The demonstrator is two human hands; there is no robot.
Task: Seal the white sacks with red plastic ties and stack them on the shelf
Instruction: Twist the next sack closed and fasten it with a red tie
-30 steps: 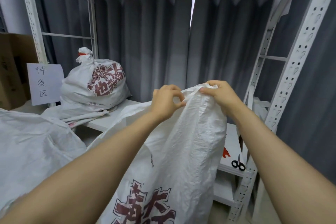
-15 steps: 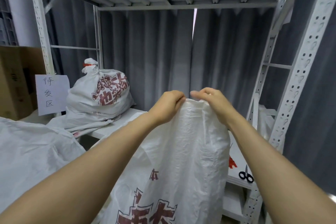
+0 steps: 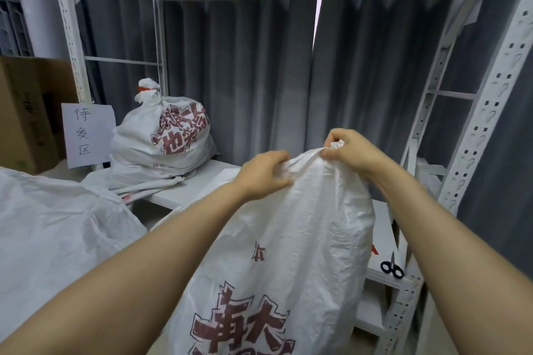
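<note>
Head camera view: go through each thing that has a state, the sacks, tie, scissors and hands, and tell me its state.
Held sack: upright, mouth gathered, no tie on it yet.
Left hand: grips the gathered neck.
Right hand: pinches the bunched top.
Far sack: tied shut, resting on the shelf.
Red tie: cinched round the far sack's neck.
Scissors: blades closed, lying on the shelf.

Single head view, looking forward-down, close on hands (image 3: 305, 164).
</note>
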